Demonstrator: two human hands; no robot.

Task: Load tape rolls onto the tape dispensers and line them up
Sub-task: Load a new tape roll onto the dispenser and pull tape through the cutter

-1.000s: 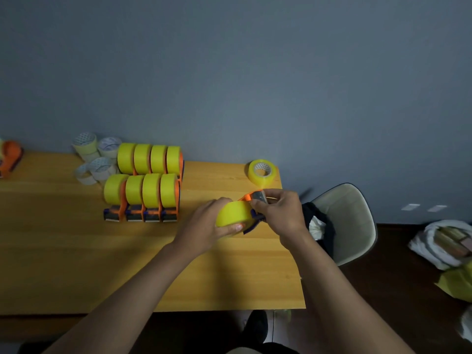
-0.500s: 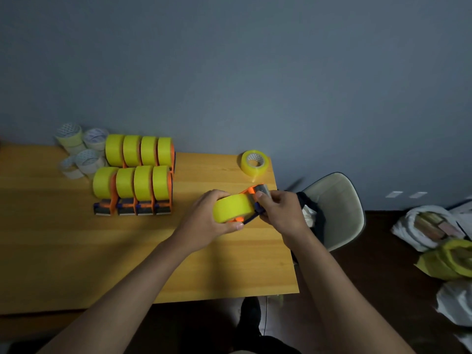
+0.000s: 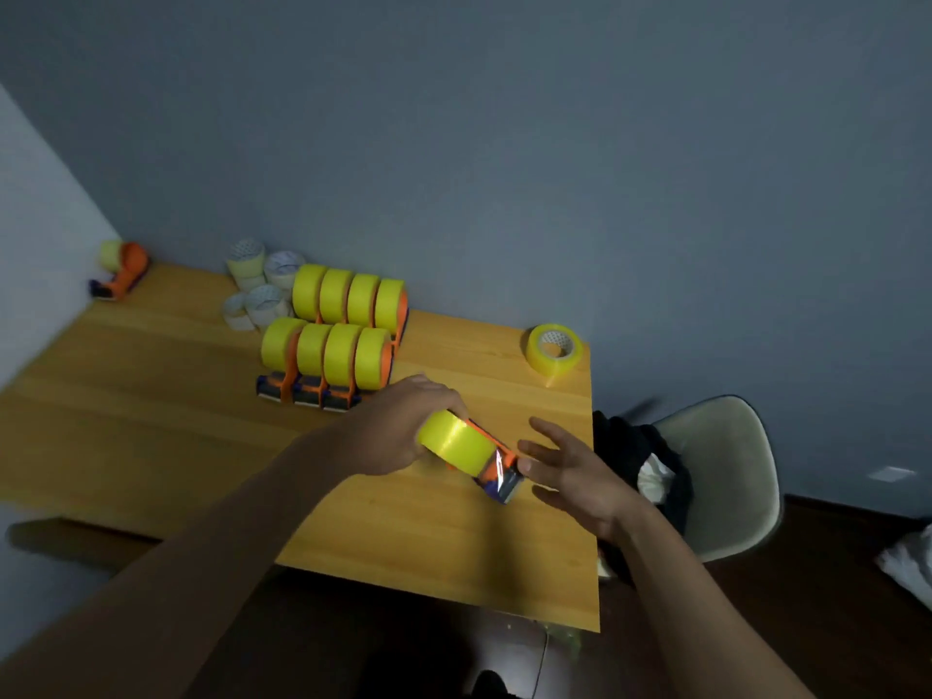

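Gripping the loaded dispenser (image 3: 471, 454) by its yellow roll, left hand (image 3: 398, 428) holds it above the table (image 3: 151, 411); right hand (image 3: 570, 469) spread wide at three o'clock, fingertips near its nose; one-handed, it could twist and drop

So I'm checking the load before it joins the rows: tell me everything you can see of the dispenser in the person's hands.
The held dispenser has an orange plastic-looking body with a dark blue head end, pointing lower right. A yellow tape roll sits on it. It lies tilted just above or on the wooden table; which, I cannot tell. The left hand grips the roll end; the right hand is open, fingertips at the head end.
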